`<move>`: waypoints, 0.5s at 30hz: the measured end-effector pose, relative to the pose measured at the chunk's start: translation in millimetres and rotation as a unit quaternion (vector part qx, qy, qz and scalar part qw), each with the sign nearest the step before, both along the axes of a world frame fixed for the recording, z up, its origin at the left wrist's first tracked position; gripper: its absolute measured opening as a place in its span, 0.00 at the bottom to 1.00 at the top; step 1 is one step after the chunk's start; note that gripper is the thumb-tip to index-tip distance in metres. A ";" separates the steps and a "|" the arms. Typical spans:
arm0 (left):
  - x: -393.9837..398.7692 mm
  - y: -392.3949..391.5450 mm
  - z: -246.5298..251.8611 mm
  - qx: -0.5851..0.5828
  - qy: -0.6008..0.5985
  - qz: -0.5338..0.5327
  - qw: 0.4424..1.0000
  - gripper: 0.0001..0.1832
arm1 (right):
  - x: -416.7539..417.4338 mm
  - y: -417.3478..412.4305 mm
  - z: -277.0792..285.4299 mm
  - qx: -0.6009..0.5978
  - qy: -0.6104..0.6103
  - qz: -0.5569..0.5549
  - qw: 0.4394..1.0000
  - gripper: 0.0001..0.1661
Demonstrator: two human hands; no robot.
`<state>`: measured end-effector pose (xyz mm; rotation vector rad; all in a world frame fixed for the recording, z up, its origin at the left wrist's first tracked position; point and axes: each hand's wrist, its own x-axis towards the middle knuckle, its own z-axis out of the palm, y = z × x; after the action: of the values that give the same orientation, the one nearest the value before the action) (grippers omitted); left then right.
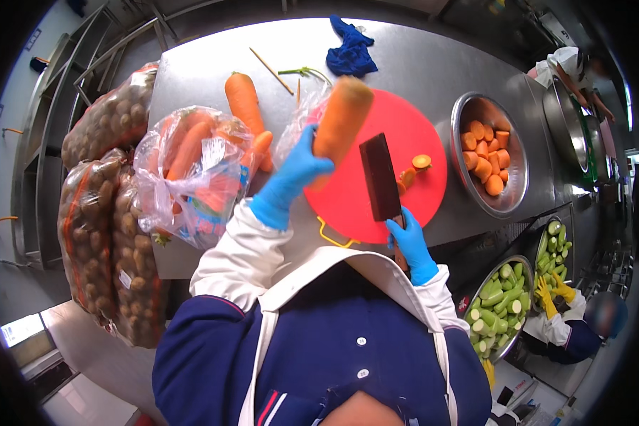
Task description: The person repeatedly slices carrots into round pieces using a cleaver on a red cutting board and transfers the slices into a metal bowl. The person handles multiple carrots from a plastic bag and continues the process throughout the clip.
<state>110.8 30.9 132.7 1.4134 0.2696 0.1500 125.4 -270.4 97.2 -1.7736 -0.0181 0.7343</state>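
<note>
In a blue glove, my left hand (298, 168) grips a thick carrot (345, 120), lifted over the left part of a round red cutting board (420, 122). My right hand (412, 242), gloved the same way, is closed around the wooden handle of a cleaver (379, 178). The dark blade lies over the board, to the right of the carrot. Carrot end pieces (421, 162) rest on the board to the right of the blade. Left of my left hand, a clear plastic bag of carrots (191, 144) sits beside a loose whole carrot (243, 101).
A steel bowl (517, 199) of carrot chunks (484, 165) stands right of the board. A blue cloth (350, 48) lies at the table's far side. Sacks of potatoes (93, 229) are piled left. At right, a person with yellow gloves (551, 295) is by bowls of cut green vegetables (503, 303).
</note>
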 end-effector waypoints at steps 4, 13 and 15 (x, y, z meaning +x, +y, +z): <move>-52.3 -46.1 -42.7 0.338 0.122 -0.044 0.932 0.30 | -6.8 -2.9 15.7 -0.025 -0.090 -0.015 0.996 0.29; -70.4 -65.3 -63.9 0.567 0.169 -0.139 0.794 0.21 | -36.3 -36.7 67.6 -0.075 -0.147 0.121 0.979 0.28; -69.0 -65.9 -63.7 0.573 0.170 -0.140 0.790 0.22 | -35.7 -40.5 75.7 -0.099 -0.119 0.130 0.979 0.28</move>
<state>41.9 -35.1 68.9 2.6938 0.2640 -0.2504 89.7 -310.9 172.9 -2.0667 -0.3542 0.7229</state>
